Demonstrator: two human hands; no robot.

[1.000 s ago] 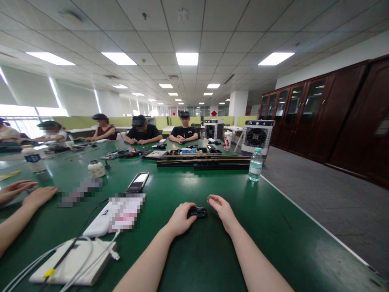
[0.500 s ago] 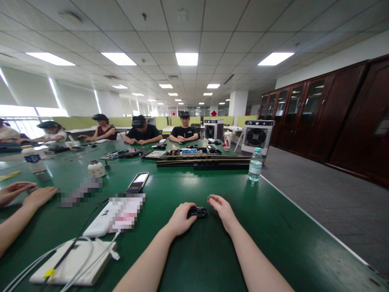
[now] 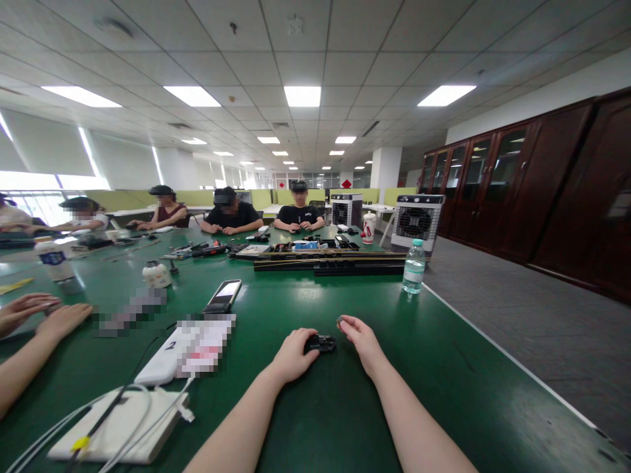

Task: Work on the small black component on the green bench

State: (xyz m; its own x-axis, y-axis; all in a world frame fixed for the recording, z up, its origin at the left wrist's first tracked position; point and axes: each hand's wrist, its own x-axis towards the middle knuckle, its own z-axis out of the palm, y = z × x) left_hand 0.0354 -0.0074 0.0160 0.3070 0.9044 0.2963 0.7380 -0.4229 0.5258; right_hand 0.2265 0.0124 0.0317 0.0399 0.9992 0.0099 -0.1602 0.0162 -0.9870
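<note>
My left hand [image 3: 294, 355] is closed on a small black plastic device [image 3: 323, 343] that rests on the green table. Its right end shows, with uneven inner parts; the rest is under my fingers, so its exact kind is unclear. Just to the right, my right hand [image 3: 361, 340] is raised slightly, thumb and fingertips pinched together. Between them is a small greyish piece [image 3: 340, 320], too small to name. A gap separates my right fingertips from the black device.
A water bottle [image 3: 414, 266] stands near the table's right edge. Long black rails [image 3: 335, 264] lie across the far side. Left of me are a phone [image 3: 223, 296], white power banks [image 3: 165, 355] with cables, and another person's hands [image 3: 64, 322].
My hands and the black device hold almost the same place. Across the table, a person's hands have moved slightly apart.
</note>
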